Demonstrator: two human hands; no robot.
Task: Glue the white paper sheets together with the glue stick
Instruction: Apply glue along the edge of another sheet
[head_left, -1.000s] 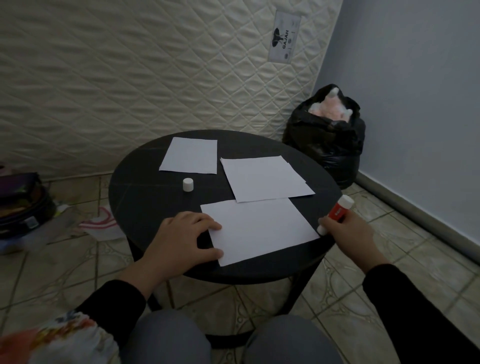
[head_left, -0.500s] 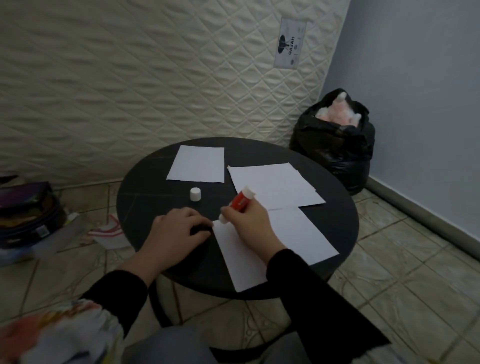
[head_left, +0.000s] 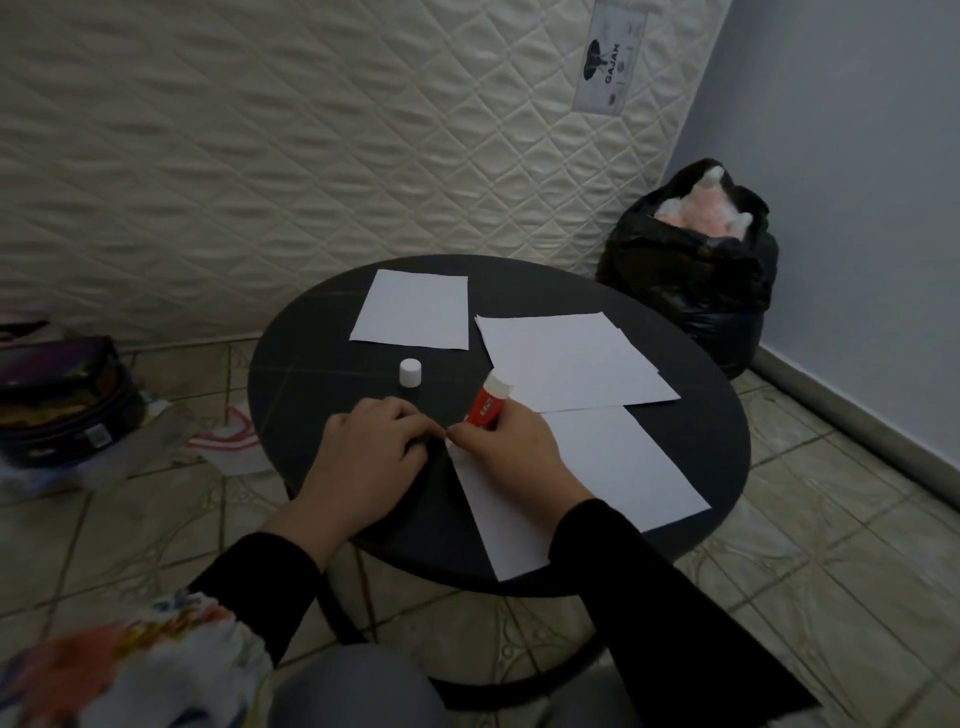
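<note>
Three groups of white paper lie on a round black table (head_left: 291, 364). The nearest sheet (head_left: 613, 467) reaches over the table's front edge. My right hand (head_left: 514, 457) holds a red glue stick (head_left: 487, 405), tilted, with its lower tip at that sheet's near-left corner. My left hand (head_left: 363, 452) rests flat on the table just left of that corner, fingers curled beside it. A stack of two sheets (head_left: 566, 361) lies behind, and a single sheet (head_left: 413, 309) sits further back. The glue stick's white cap (head_left: 410, 372) stands on the table.
A full black bin bag (head_left: 691, 270) stands on the floor to the right of the table by the wall. A quilted mattress (head_left: 311, 130) leans behind the table. A dark bag (head_left: 57, 395) and a plastic bag (head_left: 228, 441) lie on the tiled floor at left.
My right hand has carried the glue stick from the sheet's right edge across to its left corner beside my left hand. The view has shifted so the table sits further right.
</note>
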